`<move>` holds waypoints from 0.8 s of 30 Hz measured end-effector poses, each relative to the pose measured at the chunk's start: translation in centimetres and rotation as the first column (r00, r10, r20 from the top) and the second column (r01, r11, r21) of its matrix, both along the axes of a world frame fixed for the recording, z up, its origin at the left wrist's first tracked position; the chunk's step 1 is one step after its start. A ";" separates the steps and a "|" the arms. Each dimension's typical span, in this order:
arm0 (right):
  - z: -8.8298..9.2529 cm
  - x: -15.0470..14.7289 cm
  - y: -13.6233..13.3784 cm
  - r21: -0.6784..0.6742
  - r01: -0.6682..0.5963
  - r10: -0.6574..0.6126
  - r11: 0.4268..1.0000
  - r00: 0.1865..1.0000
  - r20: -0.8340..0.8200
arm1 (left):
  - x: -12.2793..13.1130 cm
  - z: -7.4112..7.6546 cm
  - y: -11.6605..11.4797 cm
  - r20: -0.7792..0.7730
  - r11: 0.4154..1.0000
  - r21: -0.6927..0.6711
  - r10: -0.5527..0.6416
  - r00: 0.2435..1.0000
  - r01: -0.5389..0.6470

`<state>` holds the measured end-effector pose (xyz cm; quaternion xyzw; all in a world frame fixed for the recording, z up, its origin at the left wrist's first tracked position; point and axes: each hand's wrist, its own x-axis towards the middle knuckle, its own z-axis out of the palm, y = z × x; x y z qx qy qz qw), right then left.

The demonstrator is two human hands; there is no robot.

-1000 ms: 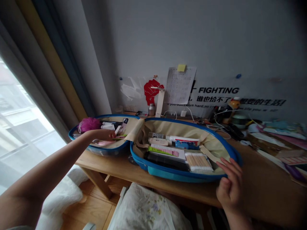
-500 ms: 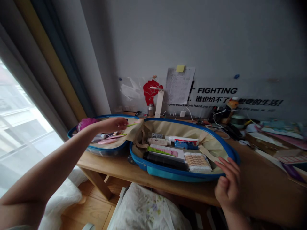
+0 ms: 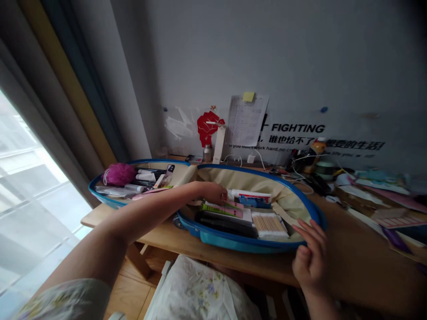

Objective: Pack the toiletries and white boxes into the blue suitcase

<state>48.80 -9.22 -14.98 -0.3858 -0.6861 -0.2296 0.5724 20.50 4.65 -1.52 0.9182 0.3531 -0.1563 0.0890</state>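
Note:
An open blue suitcase (image 3: 230,246) with a beige lining lies spread on the wooden desk. My left hand (image 3: 213,193) reaches into its right half, fingers pinched around what looks like a thin green stick (image 3: 234,205), partly hidden. Under the hand is a green and pink box (image 3: 223,210). Around it lie a white toothpaste tube (image 3: 251,196), a blue packet (image 3: 255,203), a pack of cotton swabs (image 3: 268,224) and a long black case (image 3: 227,224). My right hand (image 3: 311,251) is open at the right rim, fingers extended against the edge.
In the suitcase's left half are a purple bath puff (image 3: 119,174) and several tubes and packets. A white lamp (image 3: 219,145) and a metal bottle (image 3: 207,153) stand behind it. Papers and clutter cover the desk's right side. A draped chair (image 3: 193,291) stands in front.
My left hand has moved right, from the suitcase's left half into its right half, with the thin green item apparently still in its fingers. My right hand stays at the rim.

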 end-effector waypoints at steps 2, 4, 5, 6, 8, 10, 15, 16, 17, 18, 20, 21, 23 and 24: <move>0.0 0.0 0.0 0.000 0.006 -0.006 1.000 1.000 0.002 | 0.0 -0.3 0.1 -0.016 1.000 -0.020 -0.010 1.000 0.010; 0.0 0.0 0.0 0.002 0.008 -0.008 1.000 1.000 0.002 | -0.1 -0.5 0.2 -0.023 0.999 -0.032 -0.014 1.000 0.013; 0.0 0.0 0.0 0.000 0.006 -0.006 1.000 1.000 0.001 | -0.1 -0.5 0.2 -0.024 0.999 -0.037 -0.014 1.000 0.013; 0.0 0.0 0.0 0.000 0.004 -0.004 1.000 1.000 0.000 | -0.1 -0.6 0.2 -0.024 0.999 -0.041 -0.013 1.000 0.012; -0.1 0.0 0.0 0.000 -0.003 0.003 1.000 1.000 -0.009 | -0.2 -0.7 0.3 -0.018 0.999 -0.048 -0.007 1.000 0.006; -0.1 0.0 0.0 -0.008 -0.011 0.011 1.000 1.000 -0.018 | -0.3 -0.6 0.2 -0.003 0.999 -0.049 0.003 1.000 -0.004; -0.1 0.0 0.0 -0.012 -0.008 0.007 1.000 1.000 -0.029 | -0.6 -0.6 0.1 0.041 0.998 -0.052 0.027 0.999 -0.025; -0.1 0.0 0.0 -0.009 -0.003 0.003 1.000 1.000 -0.025 | -0.6 -0.7 0.1 0.045 0.998 -0.052 0.030 0.999 -0.028; -0.1 0.0 0.0 -0.009 0.000 -0.001 1.000 1.000 -0.019 | -0.6 -0.8 0.0 0.050 0.998 -0.053 0.033 0.998 -0.030; -0.1 0.0 0.0 -0.008 0.001 -0.001 1.000 1.000 -0.015 | -0.6 -0.9 0.0 0.055 0.998 -0.053 0.036 0.998 -0.033; 0.0 0.0 -0.1 -0.008 0.003 -0.003 1.000 1.000 -0.016 | -0.6 -0.9 0.0 0.073 0.998 -0.051 0.044 0.996 -0.040; 0.0 -0.1 -0.1 -0.007 0.003 -0.004 1.000 1.000 -0.021 | -0.8 -0.8 0.0 0.086 0.998 -0.046 0.050 0.995 -0.046; 0.0 -0.1 -0.2 -0.012 0.002 -0.002 1.000 1.000 -0.022 | -1.6 0.0 0.2 0.125 0.998 -0.023 0.067 0.990 -0.064; 0.0 0.0 -0.2 -0.015 0.001 -0.002 1.000 1.000 -0.017 | -2.3 0.6 0.4 0.147 0.997 -0.007 0.076 0.986 -0.076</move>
